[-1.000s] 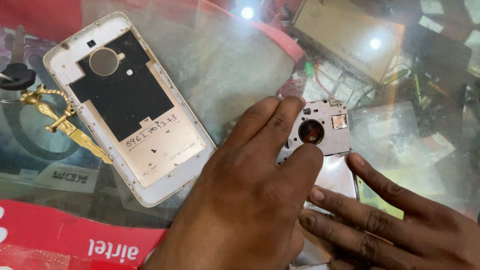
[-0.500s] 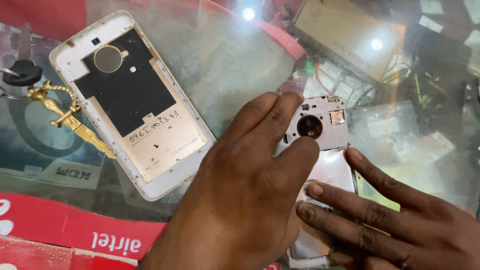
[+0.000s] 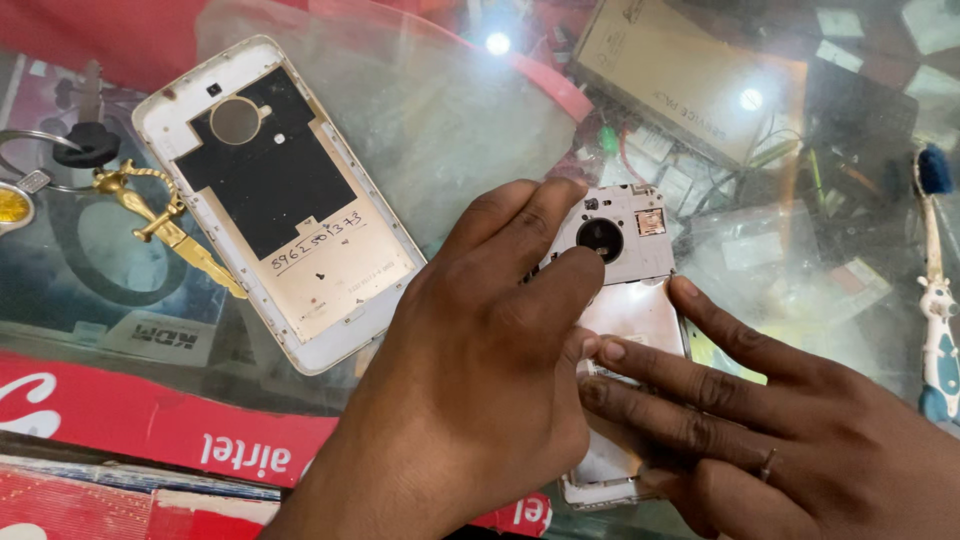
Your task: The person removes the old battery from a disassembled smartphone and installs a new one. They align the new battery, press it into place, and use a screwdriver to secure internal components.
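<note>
Bottom centre of the frame, left hand [image 3: 470, 400] lies flat over the opened phone [image 3: 630, 300], index and middle fingers spread onto its grey camera plate; not clamped, just pressing, nothing gripped. Right hand [image 3: 760, 440] comes in from lower right, fingers extended, tips touching the phone's pale lower half; also open, pressing, ring on one finger. Phone sits centre-right on the glass counter [image 3: 450, 130], its bottom edge showing under the left palm near the frame's lower edge.

Free glass lies above the hands, mid-frame, up toward the light reflections. Left of the hands, just beside the left wrist, white back cover [image 3: 280, 200] lies inside-up and tilted. Further left, gold keychain [image 3: 170, 225] touches the cover's edge, with a black-headed key [image 3: 85, 145] beyond. Far right edge, toothbrush [image 3: 935, 290] with blue bristles. Red printed strip [image 3: 150, 430] runs along lower left under the glass.

Versus half a second ago: hands and phone hold the same pose; view shifted slightly.
</note>
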Tool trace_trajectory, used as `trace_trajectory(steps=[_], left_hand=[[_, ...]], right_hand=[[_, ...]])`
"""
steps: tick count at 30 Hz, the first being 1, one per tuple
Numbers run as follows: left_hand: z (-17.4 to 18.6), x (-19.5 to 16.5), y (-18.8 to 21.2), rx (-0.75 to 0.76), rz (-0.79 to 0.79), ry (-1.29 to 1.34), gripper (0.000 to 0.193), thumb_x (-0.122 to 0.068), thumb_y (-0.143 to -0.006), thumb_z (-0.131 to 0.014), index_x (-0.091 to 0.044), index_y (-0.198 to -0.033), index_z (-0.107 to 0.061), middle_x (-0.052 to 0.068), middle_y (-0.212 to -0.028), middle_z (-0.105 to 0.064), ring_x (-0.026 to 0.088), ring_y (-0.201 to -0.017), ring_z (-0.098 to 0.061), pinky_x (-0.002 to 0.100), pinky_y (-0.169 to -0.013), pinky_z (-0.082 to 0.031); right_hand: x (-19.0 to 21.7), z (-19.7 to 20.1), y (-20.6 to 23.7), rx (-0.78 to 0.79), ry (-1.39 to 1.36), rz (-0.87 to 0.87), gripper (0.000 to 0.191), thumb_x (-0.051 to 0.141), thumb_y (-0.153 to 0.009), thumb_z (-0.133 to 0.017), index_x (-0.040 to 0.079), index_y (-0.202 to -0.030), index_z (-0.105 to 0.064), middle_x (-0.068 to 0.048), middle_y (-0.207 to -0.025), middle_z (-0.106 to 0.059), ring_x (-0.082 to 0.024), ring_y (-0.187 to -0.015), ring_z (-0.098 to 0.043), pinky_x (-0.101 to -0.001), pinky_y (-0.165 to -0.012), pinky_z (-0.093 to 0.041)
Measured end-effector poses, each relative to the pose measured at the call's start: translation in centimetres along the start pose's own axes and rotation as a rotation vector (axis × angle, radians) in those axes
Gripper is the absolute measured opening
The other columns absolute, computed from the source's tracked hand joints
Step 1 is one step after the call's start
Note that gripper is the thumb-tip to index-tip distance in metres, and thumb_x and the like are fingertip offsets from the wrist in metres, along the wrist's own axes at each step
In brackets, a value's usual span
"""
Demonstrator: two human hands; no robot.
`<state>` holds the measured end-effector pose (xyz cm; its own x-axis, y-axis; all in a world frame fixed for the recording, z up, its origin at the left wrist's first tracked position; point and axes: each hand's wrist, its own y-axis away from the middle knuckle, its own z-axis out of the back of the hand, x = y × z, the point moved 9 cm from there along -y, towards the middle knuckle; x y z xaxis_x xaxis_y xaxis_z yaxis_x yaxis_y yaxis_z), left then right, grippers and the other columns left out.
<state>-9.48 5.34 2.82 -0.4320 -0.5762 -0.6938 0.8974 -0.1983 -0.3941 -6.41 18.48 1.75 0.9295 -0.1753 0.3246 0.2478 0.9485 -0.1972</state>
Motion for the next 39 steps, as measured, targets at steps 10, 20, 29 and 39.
trace_trajectory(steps=[10, 20, 29, 39], left_hand=[[-0.5, 0.6, 0.6, 0.019, 0.03, -0.009, 0.037, 0.005, -0.075, -0.07, 0.006, -0.111, -0.064, 0.029, -0.14, -0.059, 0.043, -0.138, -0.052, 0.046, -0.111, -0.05], [0.0, -0.2, 0.8, -0.009, 0.001, -0.029, 0.042, 0.0, -0.072, -0.074, 0.006, -0.112, -0.065, 0.029, -0.139, -0.059, 0.041, -0.136, -0.052, 0.043, -0.109, -0.048], [1.1, -0.2, 0.8, -0.038, 0.009, 0.008, 0.038, -0.005, -0.062, -0.074, 0.001, -0.099, -0.068, 0.024, -0.124, -0.064, 0.037, -0.125, -0.059, 0.044, -0.104, -0.051], [-0.2, 1.3, 0.6, 0.066, 0.097, -0.012, 0.04, -0.019, -0.061, -0.077, -0.005, -0.098, -0.075, 0.014, -0.104, -0.073, 0.032, -0.109, -0.066, 0.045, -0.093, -0.055]], right_hand=[[-0.3, 0.2, 2.0, 0.032, 0.021, 0.023, 0.02, 0.02, -0.08, -0.065, 0.011, -0.098, -0.063, -0.014, -0.142, -0.063, -0.032, -0.136, -0.057, -0.0642, -0.119, -0.033], [-6.0, 2.2, 9.0, -0.212, -0.145, -0.582, 0.017, 0.02, -0.093, -0.061, 0.007, -0.105, -0.06, -0.014, -0.12, -0.066, -0.028, -0.112, -0.064, -0.0519, -0.1, -0.048], [-5.2, 4.5, -3.6, -0.493, -1.05, -0.489, 0.018, 0.021, -0.105, -0.057, 0.004, -0.111, -0.057, -0.014, -0.101, -0.068, -0.024, -0.09, -0.071, -0.0408, -0.083, -0.061], [-3.0, 4.4, -13.6, -0.334, -0.296, -0.442, 0.007, 0.0, -0.096, -0.067, -0.005, -0.1, -0.068, -0.015, -0.085, -0.071, -0.019, -0.07, -0.073, -0.0298, -0.072, -0.06]])
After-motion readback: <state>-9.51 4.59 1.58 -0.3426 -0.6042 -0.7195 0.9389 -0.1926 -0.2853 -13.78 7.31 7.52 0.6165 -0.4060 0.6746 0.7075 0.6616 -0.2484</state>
